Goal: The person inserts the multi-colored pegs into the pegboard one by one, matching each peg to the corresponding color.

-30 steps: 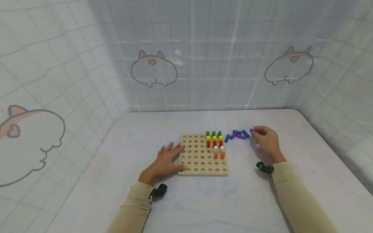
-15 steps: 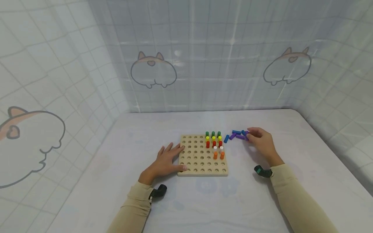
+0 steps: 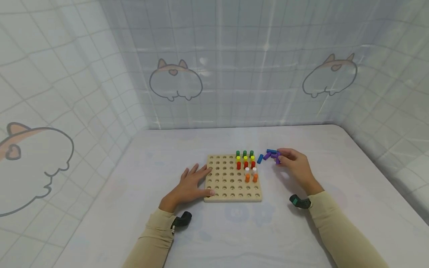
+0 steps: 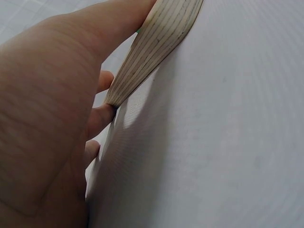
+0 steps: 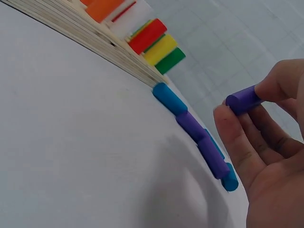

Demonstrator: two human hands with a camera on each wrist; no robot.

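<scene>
A wooden pegboard lies on the white table. Green, yellow, red, white and orange pegs stand in its far right holes. My left hand lies flat on the board's left edge, fingers spread; the left wrist view shows the board's edge against my fingers. My right hand pinches a purple peg above the table, just right of the board. Several loose blue and purple pegs lie on the table beside the board's far right corner.
Tiled white sheeting with cartoon prints walls the table on three sides. The table's right edge drops off near my right arm. A small camera sits on each wrist.
My right hand has moved left toward the board with the purple peg between its fingers. The left hand has stayed on the board.
</scene>
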